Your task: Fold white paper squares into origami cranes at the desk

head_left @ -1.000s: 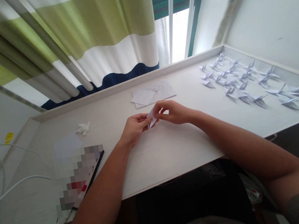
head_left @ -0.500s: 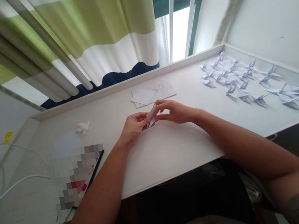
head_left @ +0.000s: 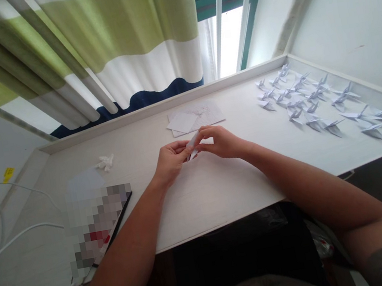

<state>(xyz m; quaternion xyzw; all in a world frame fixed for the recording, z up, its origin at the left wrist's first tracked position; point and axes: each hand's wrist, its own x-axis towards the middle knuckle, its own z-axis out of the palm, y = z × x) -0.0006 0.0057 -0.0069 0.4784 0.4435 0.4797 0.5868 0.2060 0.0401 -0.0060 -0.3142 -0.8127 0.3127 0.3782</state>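
Slightly tilted since the earlier frame, the folded white paper (head_left: 193, 145) now leans its upper point toward the right hand (head_left: 222, 142). Position of item: between both hands, over the middle of the bench (head_left: 219, 197). Grip state: right hand and left hand (head_left: 170, 164) both clenched on the paper, fingertips pinching it from either side. Beyond the hands, a white paper square (head_left: 182, 123) lies on a patterned sheet (head_left: 208, 113). Rows of origami cranes (head_left: 302, 103) stand farther right.
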